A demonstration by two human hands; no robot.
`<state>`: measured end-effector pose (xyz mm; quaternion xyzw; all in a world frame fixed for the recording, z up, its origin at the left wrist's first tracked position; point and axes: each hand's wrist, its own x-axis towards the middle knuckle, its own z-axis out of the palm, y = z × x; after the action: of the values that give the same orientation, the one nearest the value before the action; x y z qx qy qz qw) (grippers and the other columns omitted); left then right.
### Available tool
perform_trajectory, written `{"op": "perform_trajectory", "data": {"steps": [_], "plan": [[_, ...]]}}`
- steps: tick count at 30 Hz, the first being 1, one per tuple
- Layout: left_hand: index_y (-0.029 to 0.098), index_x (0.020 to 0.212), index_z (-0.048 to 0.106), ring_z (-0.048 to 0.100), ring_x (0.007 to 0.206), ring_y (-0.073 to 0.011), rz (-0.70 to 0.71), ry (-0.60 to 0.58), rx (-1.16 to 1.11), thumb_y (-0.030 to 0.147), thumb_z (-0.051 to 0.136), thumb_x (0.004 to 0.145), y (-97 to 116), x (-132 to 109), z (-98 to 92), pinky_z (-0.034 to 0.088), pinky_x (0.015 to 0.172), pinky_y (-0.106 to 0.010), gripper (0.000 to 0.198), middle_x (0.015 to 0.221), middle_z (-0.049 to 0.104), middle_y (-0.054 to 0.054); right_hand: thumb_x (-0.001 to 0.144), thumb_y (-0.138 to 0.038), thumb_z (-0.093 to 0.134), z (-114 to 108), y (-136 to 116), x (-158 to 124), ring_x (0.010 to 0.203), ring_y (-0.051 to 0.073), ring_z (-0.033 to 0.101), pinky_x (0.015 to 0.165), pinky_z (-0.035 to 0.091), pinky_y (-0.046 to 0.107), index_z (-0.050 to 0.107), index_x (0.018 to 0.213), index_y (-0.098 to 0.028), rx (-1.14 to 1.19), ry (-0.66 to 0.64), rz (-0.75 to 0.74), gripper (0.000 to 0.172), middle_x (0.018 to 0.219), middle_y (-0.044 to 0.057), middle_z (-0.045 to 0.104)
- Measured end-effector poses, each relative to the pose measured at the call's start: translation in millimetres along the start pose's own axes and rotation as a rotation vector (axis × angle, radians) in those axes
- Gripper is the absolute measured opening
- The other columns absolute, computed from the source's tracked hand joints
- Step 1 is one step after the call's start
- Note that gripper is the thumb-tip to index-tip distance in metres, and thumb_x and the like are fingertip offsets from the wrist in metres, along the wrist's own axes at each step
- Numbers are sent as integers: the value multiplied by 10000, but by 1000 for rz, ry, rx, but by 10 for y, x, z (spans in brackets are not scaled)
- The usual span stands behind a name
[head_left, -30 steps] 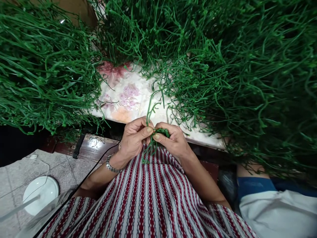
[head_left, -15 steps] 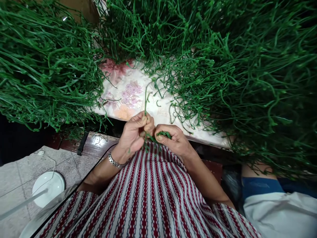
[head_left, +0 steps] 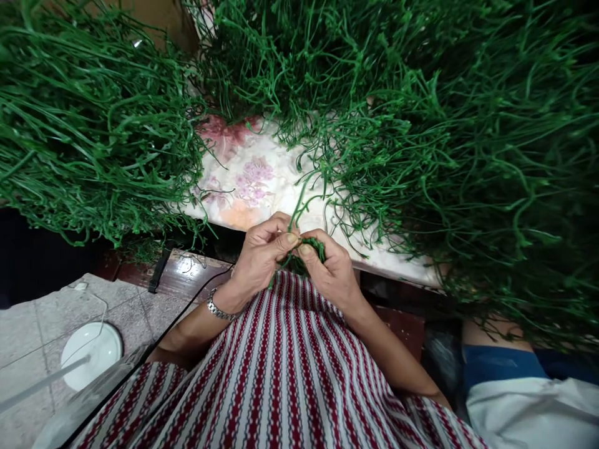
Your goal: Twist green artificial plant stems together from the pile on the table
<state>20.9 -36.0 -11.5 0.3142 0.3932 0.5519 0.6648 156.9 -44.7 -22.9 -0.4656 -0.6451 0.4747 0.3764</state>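
Observation:
My left hand [head_left: 262, 254], with a metal watch [head_left: 221, 307] on its wrist, pinches a thin forked green stem [head_left: 302, 201] between thumb and fingers. The stem's tips point up and to the right, over the table edge. Close beside it my right hand [head_left: 333, 265] is curled around a small bunch of green stems [head_left: 314, 247], partly hidden by the fingers. The thumbs of both hands nearly meet above my lap. A few green ends hang under the left hand.
A flower-printed white cloth [head_left: 276, 174] covers the table. Large heaps of green stems lie at left [head_left: 93, 137] and at right [head_left: 421, 137]. A white lamp base [head_left: 91, 355] stands on the tiled floor. Another person's leg in blue and white cloth [head_left: 505, 365] is at right.
My hands have come together, thumbs nearly touching. The stem in my left hand now leans right, toward the right hand's bunch. The view has shifted slightly.

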Motion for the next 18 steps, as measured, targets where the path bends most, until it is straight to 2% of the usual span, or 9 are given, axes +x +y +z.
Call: {"op": "perform_trajectory", "data": {"steps": [2, 4, 8, 13, 18], "plan": [[133, 552, 545, 443, 610, -51, 24, 24, 15, 216, 722, 658, -10, -10, 23, 343, 517, -160, 222, 717, 498, 11, 839, -352, 545, 31, -4, 0, 580, 76, 448, 557, 366, 183, 543, 853, -171, -8, 19, 12, 182, 670, -27, 530], [135, 544, 549, 455, 647, -67, 36, 34, 17, 216, 723, 657, -9, -16, 34, 350, 536, -164, 223, 698, 497, 6, 813, -350, 579, 36, -21, 2, 558, 75, 435, 541, 360, 185, 555, 819, -171, -10, 22, 24, 181, 649, -30, 529], [141, 638, 588, 353, 486, -29, -64, -24, -118, 227, 690, 689, -3, -22, 15, 229, 417, -164, 144, 684, 539, 6, 814, -322, 570, 8, -59, 9, 531, 67, 399, 522, 344, 184, 539, 769, -166, 45, 28, 43, 165, 625, -35, 497], [129, 626, 559, 307, 400, -17, -176, -145, -238, 246, 664, 701, 8, -18, -26, 206, 397, -168, 174, 590, 553, 4, 804, -302, 587, -28, -23, 25, 533, 62, 399, 530, 334, 183, 519, 735, -167, 160, -78, -17, 166, 606, -45, 475], [124, 580, 514, 288, 381, -23, -284, -137, -290, 233, 678, 671, 22, 5, -18, 170, 370, -164, 217, 486, 469, 27, 816, -335, 560, -89, 36, 29, 565, 82, 427, 555, 341, 204, 536, 724, -165, 165, -180, -48, 195, 608, -29, 484]]}}
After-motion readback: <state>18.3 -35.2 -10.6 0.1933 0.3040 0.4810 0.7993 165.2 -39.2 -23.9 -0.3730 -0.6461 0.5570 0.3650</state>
